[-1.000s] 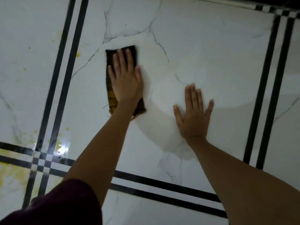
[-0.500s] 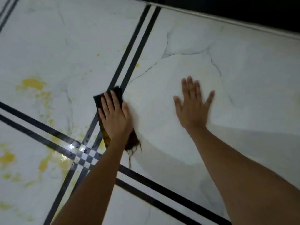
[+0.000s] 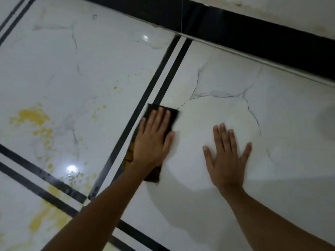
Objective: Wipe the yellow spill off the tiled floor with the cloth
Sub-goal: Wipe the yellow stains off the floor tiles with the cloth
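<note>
White glossy tiled floor with grey marble veining (image 3: 226, 113) fills the view, divided by paired black inlay stripes (image 3: 159, 84); one pair runs from the far wall edge toward the near side, and another pair (image 3: 36, 180) crosses it at the near left; a black skirting band (image 3: 253, 35) lines the far edge of the floor. Two hands are in view, both bare, both flat on the floor with palms down. One dark rectangular cloth (image 3: 167, 115) lies just right of the long stripe pair, its left edge over the right-hand stripe; the left hand (image 3: 154, 140) lies spread on top of it, fingers extended and close together, pressing it to the tile rather than pinching it; a yellow-stained patch of the cloth shows beside the wrist. The right hand (image 3: 226, 156) rests apart from the cloth on bare tile, fingers fanned wide, holding nothing. Yellow spill (image 3: 30, 116) remains on the tile left of the stripes: one large smear toward the left edge, scattered small drops between it and the stripes, and further yellow patches (image 3: 47, 218) around the stripe crossing at the near left corner. Two bright light reflections show on the left tile.
</note>
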